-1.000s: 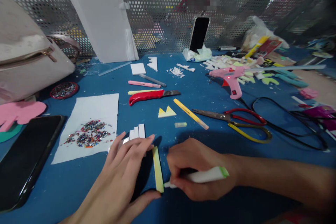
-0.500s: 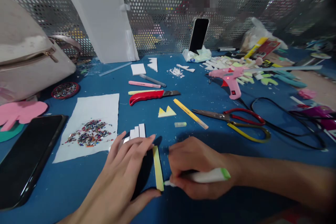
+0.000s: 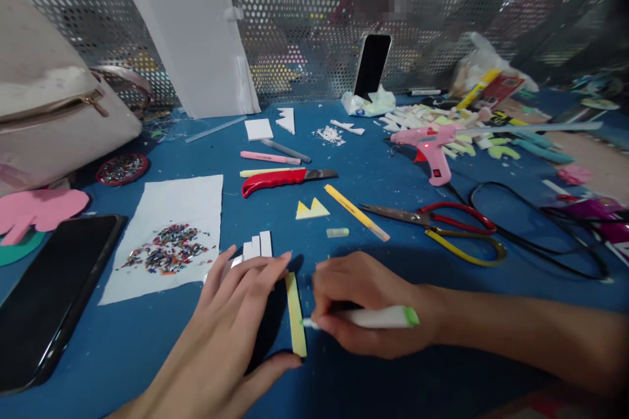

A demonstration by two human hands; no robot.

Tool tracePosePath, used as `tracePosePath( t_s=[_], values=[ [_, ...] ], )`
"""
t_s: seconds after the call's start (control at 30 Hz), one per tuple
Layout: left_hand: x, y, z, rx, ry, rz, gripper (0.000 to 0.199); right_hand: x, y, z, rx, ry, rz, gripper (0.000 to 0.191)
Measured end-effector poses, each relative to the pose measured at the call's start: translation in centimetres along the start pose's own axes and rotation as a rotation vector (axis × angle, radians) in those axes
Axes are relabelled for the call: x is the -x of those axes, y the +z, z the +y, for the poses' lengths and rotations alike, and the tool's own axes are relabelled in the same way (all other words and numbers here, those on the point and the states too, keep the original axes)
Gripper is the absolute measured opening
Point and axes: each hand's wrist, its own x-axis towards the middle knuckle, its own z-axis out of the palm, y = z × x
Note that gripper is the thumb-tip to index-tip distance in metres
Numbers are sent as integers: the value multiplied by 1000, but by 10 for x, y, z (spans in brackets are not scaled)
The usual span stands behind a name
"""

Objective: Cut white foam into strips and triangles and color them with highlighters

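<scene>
A narrow pale-yellow strip (image 3: 295, 317) lies near the front of the blue table. My left hand (image 3: 233, 314) steadies it, with the thumb at the near end and the fingertips at the far end. In my right hand (image 3: 366, 304) is a white-and-green marker (image 3: 386, 317), gripped with curled fingers; its green tip touches the strip's right edge below the middle. Several white strips (image 3: 255, 245) stick out beyond my left fingers, partly covered by them. Ahead lie a small clear cap (image 3: 337, 233), a yellow zigzag-cut piece (image 3: 312, 209) and a yellow marker (image 3: 356, 211).
A red-handled knife (image 3: 280, 180) and scissors (image 3: 437, 219) lie beyond my hands. A pink glue gun (image 3: 430, 147) with a dark cord rests at right. Beads cover part of a white sheet (image 3: 196, 193) at left, beside a phone (image 3: 54, 301). A bag (image 3: 54, 105) stands far left.
My right hand has shifted slightly away and left, carrying the marker tip up along the strip's right edge from near its lower end. My left hand stays in place.
</scene>
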Motion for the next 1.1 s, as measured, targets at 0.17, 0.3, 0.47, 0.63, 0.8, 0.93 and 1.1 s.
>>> tracePosePath(
  t_s=[0.17, 0.3, 0.47, 0.63, 0.8, 0.93, 1.1],
  values=[
    [0, 1, 0, 11, -13, 8, 76, 1, 1, 2, -49, -56, -33, 13],
    [0, 0, 1, 8, -12, -3, 80, 0, 0, 1, -56, -85, -59, 13],
    [0, 0, 2, 18, -30, -1, 81, 0, 1, 1, -24, -48, 5, 12],
    [0, -1, 1, 14, -7, -10, 77, 1, 3, 1, -29, -167, -55, 10],
    [0, -1, 1, 3, -5, -8, 76, 0, 2, 0, 12, -115, -47, 13],
    [-1, -1, 2, 3, -5, -8, 74, 0, 3, 0, -2, -137, -27, 11],
    [0, -1, 1, 8, -11, -12, 78, 2, 4, 1, -20, -151, -50, 9]
  ],
)
